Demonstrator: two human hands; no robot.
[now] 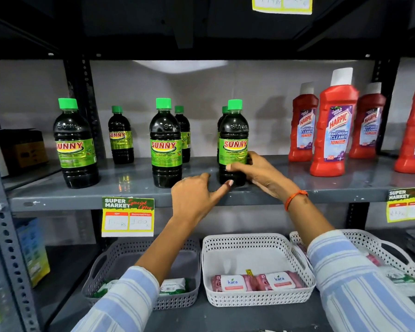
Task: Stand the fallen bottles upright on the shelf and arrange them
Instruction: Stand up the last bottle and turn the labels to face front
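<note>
Several dark Sunny bottles with green caps stand upright on the grey shelf [120, 185]. My right hand [261, 173] grips the lower body of the front right Sunny bottle [234, 137], which stands near the shelf's front edge. My left hand [197, 195] rests beside it, one fingertip touching the bottle's base. Another front Sunny bottle [165, 144] stands just left of my left hand, and a third [74, 144] at the left. Smaller-looking ones stand behind, among them a back bottle [120, 135]. Red Harpic bottles [333, 125] stand upright at the right.
Price tags [128, 216] hang from the shelf's front edge. Below, a grey basket [120, 250] and white baskets [256, 240] hold wipe packets. A perforated metal upright [3, 236] runs down the left side, with boxes behind it. The shelf above is dark.
</note>
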